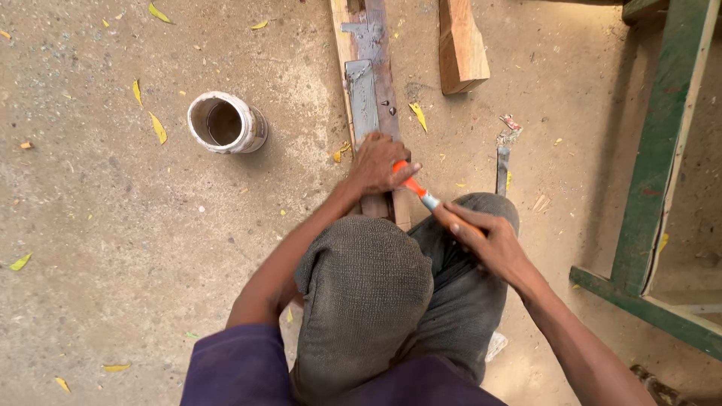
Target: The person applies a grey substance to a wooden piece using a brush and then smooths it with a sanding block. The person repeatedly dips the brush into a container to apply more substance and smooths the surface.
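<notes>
Left hand pressing down, fingers curled over orange-handled tool, steadying it on plank lying on ground. Right hand gripping tool's rear end. Grey metal strip sitting on plank; progress unclear, work looking mid-way. Tin can standing aside.

floor: sandy concrete | scattered yellow leaves | green wooden frame right
</notes>
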